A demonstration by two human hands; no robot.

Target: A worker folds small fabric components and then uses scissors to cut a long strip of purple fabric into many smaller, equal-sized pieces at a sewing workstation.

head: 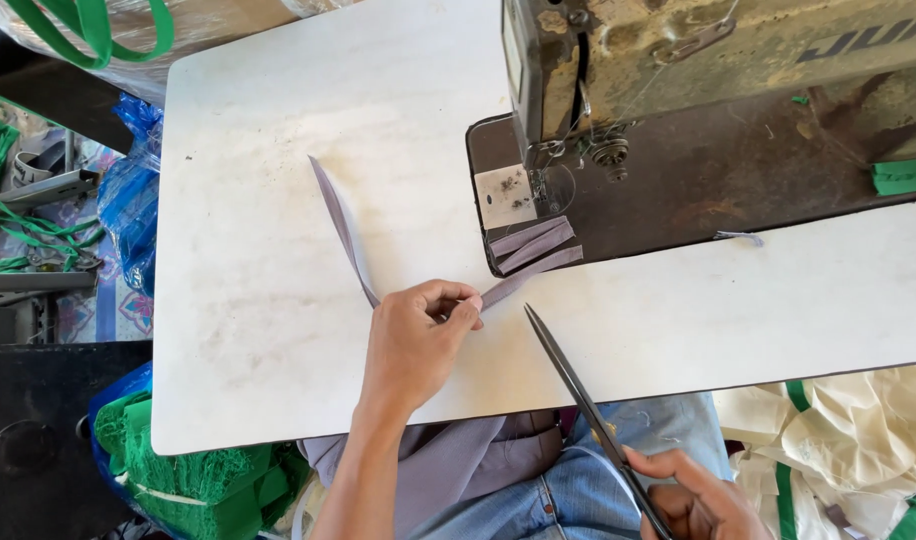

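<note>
My left hand pinches a long grey fabric strip on the white table. One end of the strip runs up and left across the table; the other end runs right to the needle plate of the old sewing machine, where more grey strip pieces lie. My right hand, low over my lap, grips the handles of long dark scissors. Their blades are closed and point up-left toward the strip, stopping short of it.
Grey cloth lies in my lap over blue jeans. Green net bags and blue plastic sit left of the table, green straps at top left. White sacks with green bands lie at lower right.
</note>
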